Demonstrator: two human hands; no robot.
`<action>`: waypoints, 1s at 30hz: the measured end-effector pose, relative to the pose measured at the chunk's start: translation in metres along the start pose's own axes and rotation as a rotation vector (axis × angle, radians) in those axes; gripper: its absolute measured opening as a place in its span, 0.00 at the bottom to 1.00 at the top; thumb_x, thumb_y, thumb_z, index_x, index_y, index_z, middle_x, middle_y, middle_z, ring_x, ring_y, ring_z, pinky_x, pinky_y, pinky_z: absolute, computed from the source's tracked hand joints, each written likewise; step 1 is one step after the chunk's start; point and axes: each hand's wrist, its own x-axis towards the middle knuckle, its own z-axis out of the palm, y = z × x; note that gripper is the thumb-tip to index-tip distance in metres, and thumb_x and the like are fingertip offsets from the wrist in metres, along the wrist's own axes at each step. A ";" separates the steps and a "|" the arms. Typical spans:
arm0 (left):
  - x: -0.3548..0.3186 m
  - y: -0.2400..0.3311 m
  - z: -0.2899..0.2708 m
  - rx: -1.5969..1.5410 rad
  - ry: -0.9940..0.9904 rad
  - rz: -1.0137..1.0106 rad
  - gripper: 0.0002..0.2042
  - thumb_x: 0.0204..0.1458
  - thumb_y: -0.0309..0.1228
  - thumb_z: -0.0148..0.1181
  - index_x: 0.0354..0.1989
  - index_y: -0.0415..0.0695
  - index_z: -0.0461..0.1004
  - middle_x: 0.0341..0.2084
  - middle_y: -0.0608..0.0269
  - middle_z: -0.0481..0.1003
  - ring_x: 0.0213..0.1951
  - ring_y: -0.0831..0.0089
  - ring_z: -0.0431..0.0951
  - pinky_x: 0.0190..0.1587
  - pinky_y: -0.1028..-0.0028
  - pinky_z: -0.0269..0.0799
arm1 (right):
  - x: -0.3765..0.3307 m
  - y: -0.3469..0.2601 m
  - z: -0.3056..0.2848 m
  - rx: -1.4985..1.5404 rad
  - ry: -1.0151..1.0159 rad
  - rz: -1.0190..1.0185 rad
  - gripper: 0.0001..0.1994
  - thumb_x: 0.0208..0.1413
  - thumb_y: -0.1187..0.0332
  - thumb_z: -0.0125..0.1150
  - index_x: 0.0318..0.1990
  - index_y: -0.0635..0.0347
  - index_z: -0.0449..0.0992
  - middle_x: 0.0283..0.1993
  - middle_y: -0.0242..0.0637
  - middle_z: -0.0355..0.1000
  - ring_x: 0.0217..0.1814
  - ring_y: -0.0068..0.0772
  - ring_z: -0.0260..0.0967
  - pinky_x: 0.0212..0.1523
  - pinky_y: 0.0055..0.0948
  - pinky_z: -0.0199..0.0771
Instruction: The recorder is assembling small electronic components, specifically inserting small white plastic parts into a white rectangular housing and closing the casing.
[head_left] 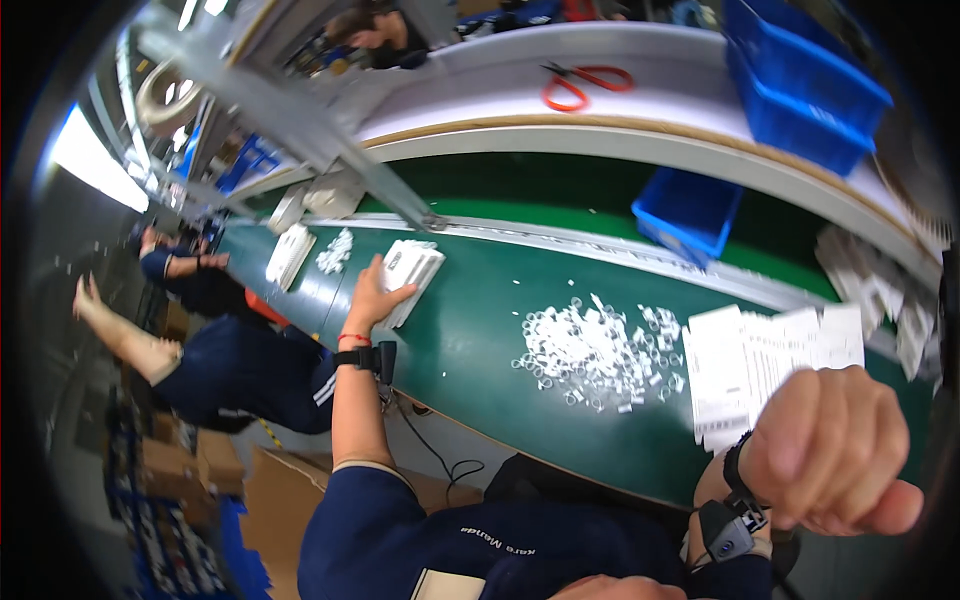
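My left hand [374, 296] reaches out to a stack of printed white cards [412, 270] on the green table. Its thumb lies across the stack and its other fingers are along the left side, partly hidden. My right hand [835, 450] is raised close to the camera, fingers curled in a fist; anything inside it is hidden. Below and beyond this hand lie spread white printed sheets [720, 365]. Between my two hands is a loose pile of small white ring-like pieces [590, 350].
Another white stack [290, 256] and a small heap of white pieces [336, 251] lie farther left. A blue bin [688, 212] stands at the table's back. Above, a shelf [460, 105] holds red-handled snips [585, 85] and blue bins [800, 95]. A co-worker [240, 370] is at left.
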 end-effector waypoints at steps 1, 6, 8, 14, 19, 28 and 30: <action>-0.001 0.021 0.003 0.022 0.100 0.023 0.48 0.32 0.51 0.72 0.60 0.35 0.59 0.49 0.38 0.68 0.51 0.46 0.69 0.53 0.61 0.66 | -0.004 -0.017 0.003 0.053 0.073 -0.017 0.24 0.55 0.66 0.56 0.07 0.55 0.61 0.06 0.32 0.63 0.09 0.26 0.63 0.22 0.29 0.70; -0.014 0.138 0.006 -0.197 -0.046 0.237 0.30 0.40 0.37 0.70 0.52 0.36 0.69 0.43 0.47 0.74 0.46 0.55 0.74 0.48 0.66 0.69 | -0.025 -0.025 -0.029 0.397 -0.110 -0.015 0.22 0.54 0.68 0.57 0.08 0.62 0.63 0.08 0.39 0.63 0.09 0.31 0.63 0.17 0.32 0.71; -0.021 0.195 0.008 -0.305 -0.287 0.425 0.17 0.44 0.30 0.66 0.44 0.39 0.75 0.39 0.52 0.76 0.42 0.57 0.76 0.44 0.67 0.71 | -0.032 -0.031 -0.027 0.381 -0.088 -0.033 0.22 0.54 0.68 0.57 0.09 0.62 0.63 0.09 0.39 0.63 0.09 0.31 0.63 0.17 0.32 0.71; -0.014 0.274 0.054 -0.387 -0.422 0.811 0.13 0.43 0.21 0.60 0.41 0.41 0.76 0.32 0.52 0.75 0.38 0.54 0.74 0.44 0.63 0.70 | -0.042 -0.018 -0.032 0.442 -0.088 -0.104 0.21 0.54 0.68 0.57 0.09 0.62 0.63 0.09 0.40 0.63 0.10 0.31 0.63 0.18 0.33 0.71; -0.011 0.283 0.078 -0.451 -0.502 0.864 0.08 0.44 0.23 0.60 0.34 0.41 0.79 0.30 0.54 0.75 0.37 0.57 0.74 0.43 0.64 0.70 | -0.045 0.001 -0.037 0.484 -0.076 -0.166 0.21 0.54 0.68 0.57 0.10 0.63 0.63 0.10 0.40 0.63 0.10 0.32 0.64 0.18 0.33 0.71; -0.007 0.259 0.076 -0.695 -0.558 0.602 0.04 0.48 0.23 0.60 0.33 0.38 0.76 0.25 0.61 0.76 0.27 0.74 0.76 0.31 0.77 0.71 | -0.058 0.026 -0.049 0.496 -0.012 -0.211 0.20 0.54 0.68 0.57 0.11 0.63 0.64 0.11 0.41 0.63 0.12 0.32 0.64 0.18 0.33 0.71; -0.006 0.249 0.079 -0.794 -0.484 0.503 0.04 0.50 0.24 0.60 0.33 0.37 0.75 0.26 0.62 0.78 0.28 0.79 0.75 0.33 0.79 0.71 | -0.060 0.031 -0.050 0.500 -0.001 -0.209 0.20 0.54 0.68 0.57 0.11 0.63 0.64 0.11 0.41 0.63 0.12 0.32 0.64 0.18 0.33 0.71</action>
